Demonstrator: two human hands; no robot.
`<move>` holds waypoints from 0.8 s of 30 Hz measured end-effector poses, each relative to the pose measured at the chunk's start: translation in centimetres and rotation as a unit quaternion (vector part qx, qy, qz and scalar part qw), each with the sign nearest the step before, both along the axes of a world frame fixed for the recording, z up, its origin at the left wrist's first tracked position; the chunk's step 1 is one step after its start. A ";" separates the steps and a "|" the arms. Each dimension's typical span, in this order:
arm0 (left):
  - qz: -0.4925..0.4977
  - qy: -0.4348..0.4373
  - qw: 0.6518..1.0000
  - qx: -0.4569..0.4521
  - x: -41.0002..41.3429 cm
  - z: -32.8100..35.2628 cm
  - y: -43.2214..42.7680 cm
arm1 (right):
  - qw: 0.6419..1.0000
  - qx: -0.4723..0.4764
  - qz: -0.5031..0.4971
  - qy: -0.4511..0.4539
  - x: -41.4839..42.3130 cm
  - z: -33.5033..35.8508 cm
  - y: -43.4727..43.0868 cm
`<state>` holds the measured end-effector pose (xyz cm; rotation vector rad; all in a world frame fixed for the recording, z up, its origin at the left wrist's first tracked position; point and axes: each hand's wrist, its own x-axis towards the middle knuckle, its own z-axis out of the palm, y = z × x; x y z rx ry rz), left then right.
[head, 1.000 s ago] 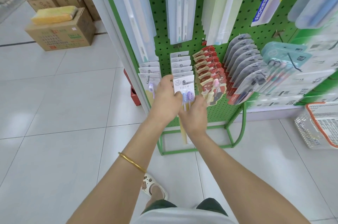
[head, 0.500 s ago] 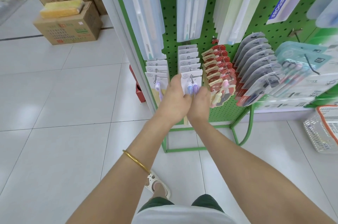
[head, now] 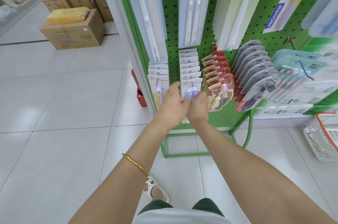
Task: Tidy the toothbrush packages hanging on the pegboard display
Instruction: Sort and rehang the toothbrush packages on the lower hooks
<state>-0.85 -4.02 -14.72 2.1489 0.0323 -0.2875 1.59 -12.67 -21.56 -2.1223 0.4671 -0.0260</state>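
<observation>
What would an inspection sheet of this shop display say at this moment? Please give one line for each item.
surface: green pegboard, upright, on a green frame.
job's things: white-card toothbrush packages hang in a row on a peg; the front package shows two purple brush heads; red packages hang beside them on the right.
clutter: yellow pack lies on a cardboard box.
grips: left hand and right hand hold the front package at its lower edges; fingertips hidden.
cables: nothing seen.
surroundings: white tiled floor; white basket with orange rim at the right.
</observation>
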 end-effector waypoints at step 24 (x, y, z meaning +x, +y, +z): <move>0.165 -0.178 0.969 0.042 1.4 0.2 6.5 | 0.994 0.043 0.080 -0.069 -1.9 2.5 4.4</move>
